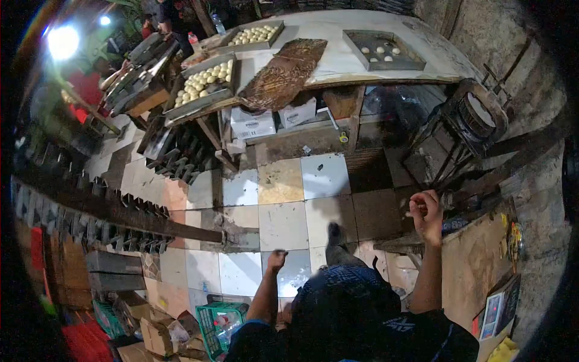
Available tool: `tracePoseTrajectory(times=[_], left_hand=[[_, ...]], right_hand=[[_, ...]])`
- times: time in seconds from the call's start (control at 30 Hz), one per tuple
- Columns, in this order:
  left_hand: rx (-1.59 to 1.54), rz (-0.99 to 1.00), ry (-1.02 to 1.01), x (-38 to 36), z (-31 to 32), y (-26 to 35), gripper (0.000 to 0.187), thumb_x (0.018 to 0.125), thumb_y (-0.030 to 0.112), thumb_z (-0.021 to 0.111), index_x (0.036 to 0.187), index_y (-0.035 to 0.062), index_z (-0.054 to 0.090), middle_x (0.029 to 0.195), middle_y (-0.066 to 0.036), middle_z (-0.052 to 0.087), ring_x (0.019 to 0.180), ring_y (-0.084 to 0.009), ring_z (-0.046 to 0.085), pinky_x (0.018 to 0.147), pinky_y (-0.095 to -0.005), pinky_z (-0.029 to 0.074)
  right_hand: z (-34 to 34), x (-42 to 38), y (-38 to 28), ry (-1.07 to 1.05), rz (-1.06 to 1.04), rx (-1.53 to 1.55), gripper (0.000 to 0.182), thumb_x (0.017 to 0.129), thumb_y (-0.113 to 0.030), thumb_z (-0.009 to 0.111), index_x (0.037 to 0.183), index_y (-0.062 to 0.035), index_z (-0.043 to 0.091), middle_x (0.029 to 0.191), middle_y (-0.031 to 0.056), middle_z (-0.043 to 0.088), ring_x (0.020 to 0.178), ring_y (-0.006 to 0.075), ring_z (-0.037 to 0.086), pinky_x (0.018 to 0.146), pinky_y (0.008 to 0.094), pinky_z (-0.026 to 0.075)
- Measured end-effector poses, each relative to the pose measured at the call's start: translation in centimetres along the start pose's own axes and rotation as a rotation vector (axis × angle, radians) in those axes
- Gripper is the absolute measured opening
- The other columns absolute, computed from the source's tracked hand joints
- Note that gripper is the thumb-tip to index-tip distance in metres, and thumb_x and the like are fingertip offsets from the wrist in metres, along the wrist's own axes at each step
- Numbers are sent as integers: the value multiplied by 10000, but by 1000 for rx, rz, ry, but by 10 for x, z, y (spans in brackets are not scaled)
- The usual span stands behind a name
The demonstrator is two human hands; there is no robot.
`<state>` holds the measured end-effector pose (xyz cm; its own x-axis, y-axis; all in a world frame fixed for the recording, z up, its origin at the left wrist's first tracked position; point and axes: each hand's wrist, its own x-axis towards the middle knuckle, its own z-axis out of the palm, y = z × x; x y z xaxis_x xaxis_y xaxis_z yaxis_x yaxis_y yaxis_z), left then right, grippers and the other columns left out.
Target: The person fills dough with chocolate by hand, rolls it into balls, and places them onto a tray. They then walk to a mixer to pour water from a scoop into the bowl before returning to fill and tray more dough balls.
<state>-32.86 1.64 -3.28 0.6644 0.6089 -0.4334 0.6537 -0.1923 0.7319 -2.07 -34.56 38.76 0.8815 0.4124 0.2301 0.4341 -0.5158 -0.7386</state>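
Observation:
My left hand (277, 259) hangs low over the tiled floor, its fingers curled in with nothing visible in them. My right hand (427, 216) is raised at the right, fingers loosely bent, a gap between thumb and fingers, holding nothing. Neither hand touches anything. Nearest below the right hand is a brown board-topped surface (473, 265). Ahead, a long table (338, 36) bears metal trays of round pale dough balls: a full tray (202, 84) at the near left, another full tray (253, 35) behind it, and a sparsely filled tray (386, 49) at the right.
A brown, crinkled sheet (286, 72) lies on the table. White boxes (252, 123) sit underneath. At the right stands a round-framed device (476, 114). A wooden beam with slats (120, 208) juts in from the left. A green crate (211, 323) holds bottles. Other people are at the back left.

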Motion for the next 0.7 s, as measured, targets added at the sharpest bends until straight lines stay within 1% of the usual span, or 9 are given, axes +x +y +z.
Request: tracePoseTrajectory(times=[0.17,0.23,0.33,0.37,0.4,0.47,0.57,0.67,0.7], left_hand=[[-5,110,-93,90,5,126,401,805,364,675,1034,37,637,867,-155,683,800,-247,659,737,-338,514],[147,30,-276,118,8,150,435,804,419,666,1057,66,647,958,-173,679,924,-309,645,804,-393,503],[187,117,-667,187,-18,146,482,797,480,649,1108,112,653,1038,-169,668,995,-273,621,860,-359,478],[93,5,-611,201,-40,170,451,791,461,671,1073,110,667,999,-148,679,956,-276,628,831,-369,489],[26,245,-443,241,-40,131,438,798,448,669,1051,91,667,949,-145,683,884,-276,638,803,-368,496],[-44,83,44,239,-107,220,375,812,371,674,1033,68,664,856,-151,683,763,-247,651,711,-348,513],[-203,89,436,285,-181,268,253,845,240,652,946,10,676,813,-116,689,730,-174,644,678,-302,505],[-191,291,814,334,-254,320,176,864,162,643,865,-14,638,732,-74,640,685,-128,593,635,-281,476],[-37,447,914,336,-291,363,148,865,134,641,872,-13,622,754,-65,624,700,-122,584,638,-260,473]], right_hand=[[37,100,70,264,-57,-16,75,826,-54,615,886,-10,608,851,82,561,708,173,573,648,288,460],[58,162,88,397,-100,70,53,826,-47,611,863,-10,601,772,56,559,691,139,540,647,278,451],[95,264,70,394,-88,128,54,836,-60,610,853,-10,598,763,47,559,684,121,525,632,261,439],[113,296,35,335,-1,181,61,849,-81,602,847,-20,607,749,45,564,679,132,526,639,260,433],[142,333,27,349,-189,122,86,858,-108,597,854,-23,606,767,57,561,681,155,531,651,270,432],[182,383,-42,152,-248,169,126,858,-144,598,860,-18,599,804,77,560,722,185,543,678,295,441],[244,442,-112,-97,-419,178,165,846,-185,614,865,-23,591,862,87,543,763,190,544,657,311,441],[307,475,-146,-241,-537,271,144,831,-169,615,871,-32,593,885,97,532,693,164,540,579,276,425],[316,475,-165,-383,-384,345,138,820,-149,612,885,-29,601,881,109,540,700,181,549,591,282,440]])
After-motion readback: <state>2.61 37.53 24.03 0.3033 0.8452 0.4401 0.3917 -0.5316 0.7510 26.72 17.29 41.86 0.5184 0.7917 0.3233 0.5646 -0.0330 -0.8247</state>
